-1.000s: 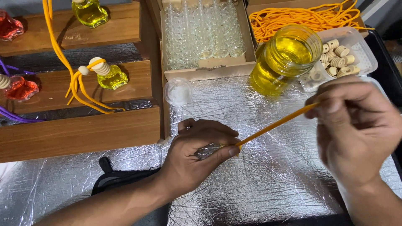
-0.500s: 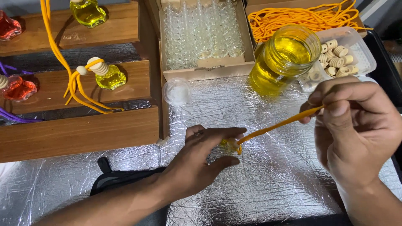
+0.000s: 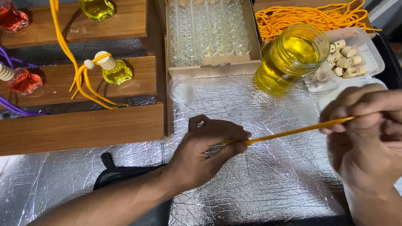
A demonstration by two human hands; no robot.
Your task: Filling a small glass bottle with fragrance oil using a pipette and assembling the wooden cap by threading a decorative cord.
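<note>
While our left hand (image 3: 205,152) pinches one end of the thin orange cord (image 3: 293,132), our right hand (image 3: 368,138) grips its other end above the crinkled silver foil mat (image 3: 268,184).

Two bare forearms, no sleeves, no rings.

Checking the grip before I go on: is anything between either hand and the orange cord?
Nothing visible. The left hand pinches one end of the orange cord over the foil mat, the right hand pinches the other, and the stretch between them hangs free.

Foil mat (image 3: 272,184) lies open between the hands — jar (image 3: 289,56), wooden shelves (image 3: 83,125) crowd beyond.
</note>
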